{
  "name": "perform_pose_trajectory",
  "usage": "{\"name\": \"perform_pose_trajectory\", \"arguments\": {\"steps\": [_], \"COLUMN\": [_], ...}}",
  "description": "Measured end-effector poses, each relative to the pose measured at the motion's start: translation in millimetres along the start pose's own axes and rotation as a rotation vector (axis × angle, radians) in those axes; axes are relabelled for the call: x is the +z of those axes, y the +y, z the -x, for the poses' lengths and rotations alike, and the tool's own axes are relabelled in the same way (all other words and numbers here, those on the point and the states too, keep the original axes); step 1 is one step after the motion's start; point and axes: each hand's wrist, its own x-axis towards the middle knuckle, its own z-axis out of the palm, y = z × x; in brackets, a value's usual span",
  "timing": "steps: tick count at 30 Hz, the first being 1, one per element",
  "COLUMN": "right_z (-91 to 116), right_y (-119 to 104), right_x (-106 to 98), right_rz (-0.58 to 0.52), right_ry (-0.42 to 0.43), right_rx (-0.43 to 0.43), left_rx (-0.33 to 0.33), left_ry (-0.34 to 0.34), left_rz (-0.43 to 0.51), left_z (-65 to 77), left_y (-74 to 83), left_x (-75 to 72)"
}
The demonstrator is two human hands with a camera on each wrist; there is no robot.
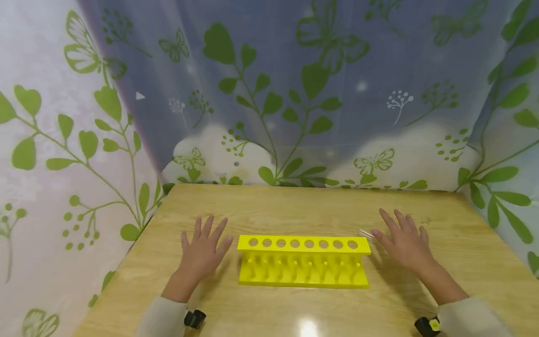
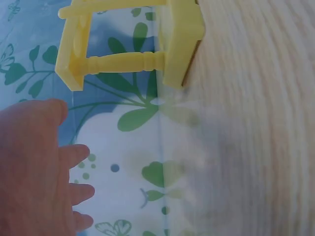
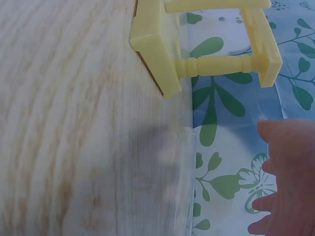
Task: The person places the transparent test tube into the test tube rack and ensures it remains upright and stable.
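A yellow test tube rack stands on the table, with a row of round holes along its top plate and short pegs on its base. My left hand is spread just beyond the rack's left end, fingers apart and holding nothing. On the opposite side, my right hand hovers with fingers spread, also holding nothing. A clear glass tube lies behind the rack's right end, partly hidden by the right thumb. The right wrist view shows the transparent tube faintly, below the rack's end post.
The wooden table has a bright light reflection near its front. Patterned curtains with green leaves and butterflies rise along the back edge and both sides. A black wrist strap sits at the left sleeve, another at the right.
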Motion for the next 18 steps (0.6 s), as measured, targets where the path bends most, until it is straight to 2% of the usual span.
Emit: {"name": "perform_pose_trajectory", "arguments": {"steps": [5, 8, 13, 18], "right_z": [2.1, 2.8, -2.0, -2.5], "right_y": [-3.8, -4.6, -6.5, -14.3], "right_x": [2.9, 6.7, 6.4, 8.2], "right_rz": [-0.005, -0.007, -0.018, -0.034], "right_ry": [-0.014, -0.015, 0.015, -0.016], "right_rx": [0.001, 0.0, -0.004, 0.005], "left_rx": [-0.002, 0.001, -0.006, -0.022], "left_ry": [-0.041, -0.027, -0.002, -0.013], "left_rz": [-0.004, 0.012, 0.045, 0.065], "left_z": [4.0, 4.9, -1.9, -3.0], "left_y": [0.3, 1.6, 6.9, 11.8], "left_x": [3.0, 3.9, 2.9, 2.0]}}
